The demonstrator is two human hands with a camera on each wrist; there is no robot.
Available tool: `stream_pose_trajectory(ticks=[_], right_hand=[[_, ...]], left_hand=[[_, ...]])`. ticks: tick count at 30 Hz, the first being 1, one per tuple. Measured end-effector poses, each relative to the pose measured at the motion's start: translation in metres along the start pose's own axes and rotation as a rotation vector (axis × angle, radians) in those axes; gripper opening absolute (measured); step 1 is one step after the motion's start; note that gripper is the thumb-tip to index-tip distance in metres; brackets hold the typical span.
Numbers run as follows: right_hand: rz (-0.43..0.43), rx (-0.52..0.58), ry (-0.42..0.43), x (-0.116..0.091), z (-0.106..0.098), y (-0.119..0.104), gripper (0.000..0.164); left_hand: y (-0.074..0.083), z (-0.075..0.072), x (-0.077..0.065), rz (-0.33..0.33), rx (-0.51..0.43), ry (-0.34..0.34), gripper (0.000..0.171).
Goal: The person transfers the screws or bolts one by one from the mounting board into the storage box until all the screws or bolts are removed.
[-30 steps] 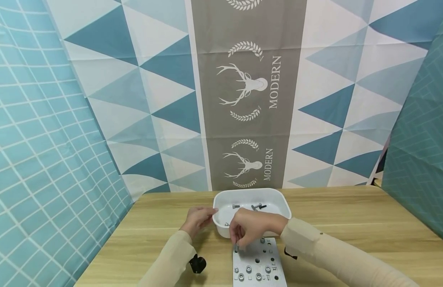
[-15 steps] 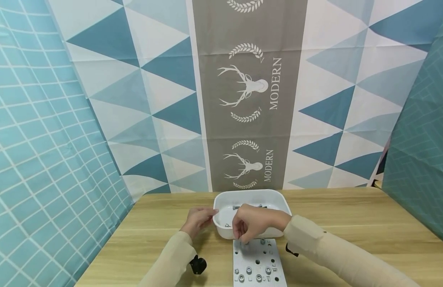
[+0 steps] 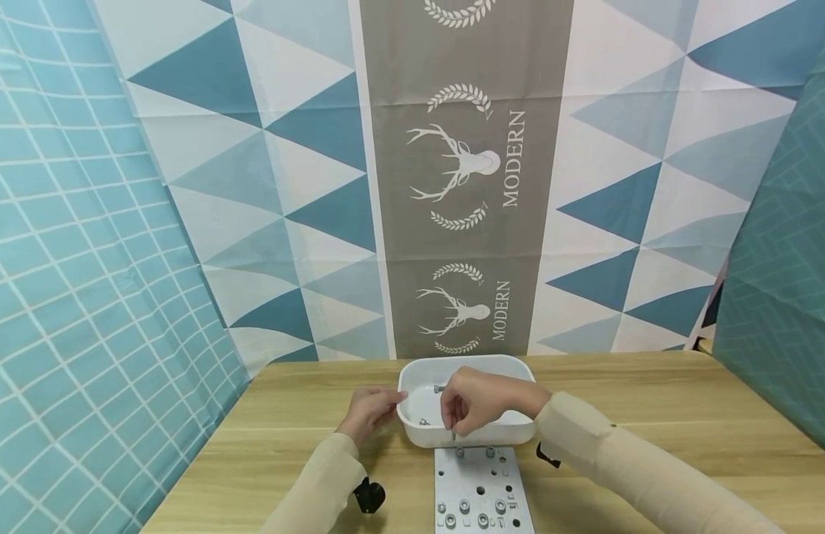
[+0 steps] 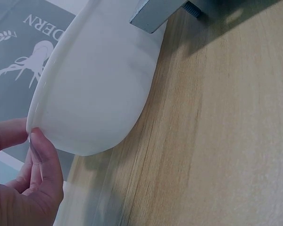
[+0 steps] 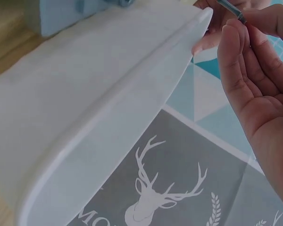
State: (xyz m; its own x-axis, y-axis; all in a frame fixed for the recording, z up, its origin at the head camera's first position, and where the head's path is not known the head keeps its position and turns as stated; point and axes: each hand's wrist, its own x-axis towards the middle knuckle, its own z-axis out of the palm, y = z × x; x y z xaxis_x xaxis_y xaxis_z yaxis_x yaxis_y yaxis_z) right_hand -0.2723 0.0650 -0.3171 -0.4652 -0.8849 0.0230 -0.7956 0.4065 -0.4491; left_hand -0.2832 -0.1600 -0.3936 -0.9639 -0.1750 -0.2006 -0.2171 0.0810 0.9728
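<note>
Near the wooden desk's (image 3: pixel 626 400) far edge, a white oblong tray (image 3: pixel 495 436) stands behind a silver rectangular metal plate (image 3: pixel 464 480).

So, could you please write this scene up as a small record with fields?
Left hand: pinches the edge of the white tub
Right hand: pinches a bolt, clear of the plate
Tub: on the wooden table, behind the plate, with loose bolts inside
Plate: metal, with upright bolts and open holes
Backdrop: grey, white and blue print

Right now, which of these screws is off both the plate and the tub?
The screw pinched in the right hand; the other visible screws sit in the metal plate or lie in the white tub.
</note>
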Motion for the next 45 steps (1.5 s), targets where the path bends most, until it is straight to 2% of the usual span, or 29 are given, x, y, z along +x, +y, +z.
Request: stream_pose_trajectory(ticks=[15, 26, 35, 45], right_hand=[[0.002, -0.036, 0.037, 0.0, -0.02, 0.012, 0.01], [0.061, -0.036, 0.04, 0.001, -0.031, 0.012, 0.01], [0.033, -0.122, 0.074, 0.007, -0.042, 0.024, 0.011], [0.023, -0.148, 0.091, 0.013, -0.047, 0.029, 0.01]], left_hand=[[0.0, 0.001, 0.0, -0.021, 0.021, 0.018, 0.03], [-0.001, -0.001, 0.0, -0.015, 0.03, 0.012, 0.031], [-0.002, -0.001, 0.0, -0.008, 0.028, 0.011, 0.031], [0.0, 0.001, -0.002, -0.017, 0.028, 0.025, 0.032]])
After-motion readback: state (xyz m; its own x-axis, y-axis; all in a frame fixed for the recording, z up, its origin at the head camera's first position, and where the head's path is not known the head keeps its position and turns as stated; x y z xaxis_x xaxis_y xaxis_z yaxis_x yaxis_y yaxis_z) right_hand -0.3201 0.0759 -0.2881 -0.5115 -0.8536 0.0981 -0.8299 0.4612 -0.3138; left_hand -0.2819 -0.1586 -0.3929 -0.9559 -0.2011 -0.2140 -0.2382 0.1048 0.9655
